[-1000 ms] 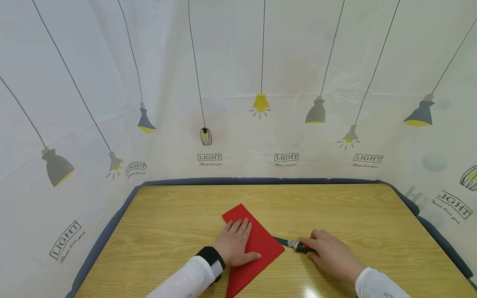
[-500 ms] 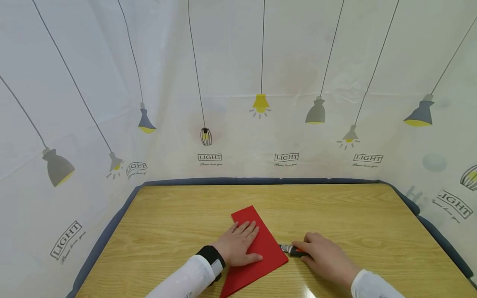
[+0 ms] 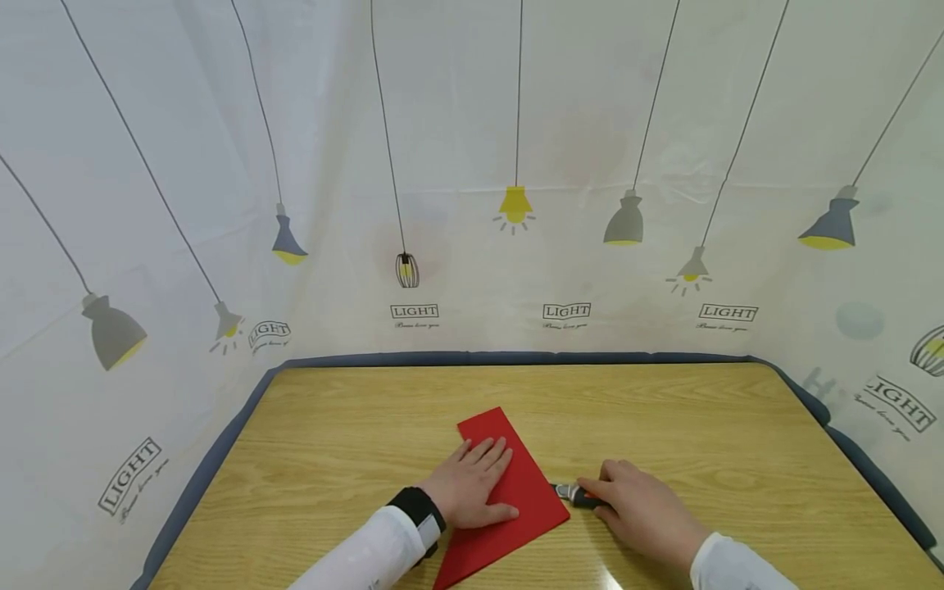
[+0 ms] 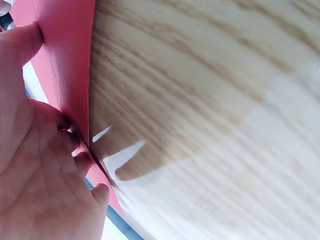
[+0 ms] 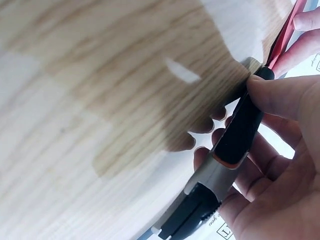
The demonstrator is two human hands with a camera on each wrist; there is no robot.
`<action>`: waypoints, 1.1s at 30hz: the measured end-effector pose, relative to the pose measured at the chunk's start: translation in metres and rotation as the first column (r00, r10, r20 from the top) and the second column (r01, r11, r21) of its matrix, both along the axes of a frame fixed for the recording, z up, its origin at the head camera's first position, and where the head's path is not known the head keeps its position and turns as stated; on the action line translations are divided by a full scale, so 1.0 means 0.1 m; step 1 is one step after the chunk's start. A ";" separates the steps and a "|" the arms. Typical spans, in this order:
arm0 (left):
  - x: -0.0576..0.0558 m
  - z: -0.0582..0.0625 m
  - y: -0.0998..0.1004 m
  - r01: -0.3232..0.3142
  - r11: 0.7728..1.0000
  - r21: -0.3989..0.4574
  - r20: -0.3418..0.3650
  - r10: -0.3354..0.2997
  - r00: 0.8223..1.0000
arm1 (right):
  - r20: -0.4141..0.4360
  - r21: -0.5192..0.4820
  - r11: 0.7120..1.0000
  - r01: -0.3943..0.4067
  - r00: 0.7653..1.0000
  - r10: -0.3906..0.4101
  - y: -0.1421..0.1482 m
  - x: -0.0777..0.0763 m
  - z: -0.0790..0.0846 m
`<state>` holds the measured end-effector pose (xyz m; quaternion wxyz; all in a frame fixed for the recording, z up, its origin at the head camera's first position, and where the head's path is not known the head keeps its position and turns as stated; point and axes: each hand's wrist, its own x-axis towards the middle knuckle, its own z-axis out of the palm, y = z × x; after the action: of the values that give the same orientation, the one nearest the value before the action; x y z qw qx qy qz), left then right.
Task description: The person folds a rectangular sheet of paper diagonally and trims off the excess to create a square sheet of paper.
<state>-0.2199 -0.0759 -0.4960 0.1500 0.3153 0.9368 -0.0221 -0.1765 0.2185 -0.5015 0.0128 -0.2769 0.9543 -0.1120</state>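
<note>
A red sheet of folded paper point(image 3: 527, 483) lies slantwise on the wooden table. My left hand point(image 3: 466, 485) rests flat on it, fingers spread and thumb toward the right corner. The left wrist view shows the layered red paper point(image 4: 70, 60) along the hand's fingertips. To the right, my right hand point(image 3: 645, 512) grips a utility knife point(image 3: 583, 496) with a black handle, orange trim and a silver-grey collar. The knife points left at the paper's right edge, and its blade is hidden at the paper. In the right wrist view, thumb and fingers hold the knife handle point(image 5: 240, 127).
The wood-grain table point(image 3: 354, 426) has a dark blue edge strip point(image 3: 472, 359) along its back and sides. Behind it hangs a white curtain point(image 3: 457, 131) printed with lamps and lettering. A black band point(image 3: 418, 512) circles the left wrist.
The red paper has turned slightly and shifted right under the left hand. The right hand has moved a little left and down, and the dark blade, visible earlier, is now hidden at the paper.
</note>
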 end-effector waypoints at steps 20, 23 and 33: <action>0.07 -0.01 0.08 -0.055 0.996 -0.065 -0.065 0.050 0.997 | -0.037 0.000 0.997 0.083 0.996 -0.083 0.10 -0.07 -0.04; 0.10 -0.01 0.08 -0.084 0.994 -0.076 -0.056 0.080 0.995 | -0.036 0.000 0.996 0.091 0.995 -0.091 0.09 -0.07 -0.04; 0.13 0.00 0.06 -0.087 0.994 -0.071 -0.028 0.085 0.996 | -0.044 0.010 0.995 0.103 0.994 -0.103 0.06 -0.06 -0.02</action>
<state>-0.2070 -0.0702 -0.4957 0.1501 0.2686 0.9500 -0.0533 -0.1826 0.2241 -0.5040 -0.0118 -0.2294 0.9680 -0.1008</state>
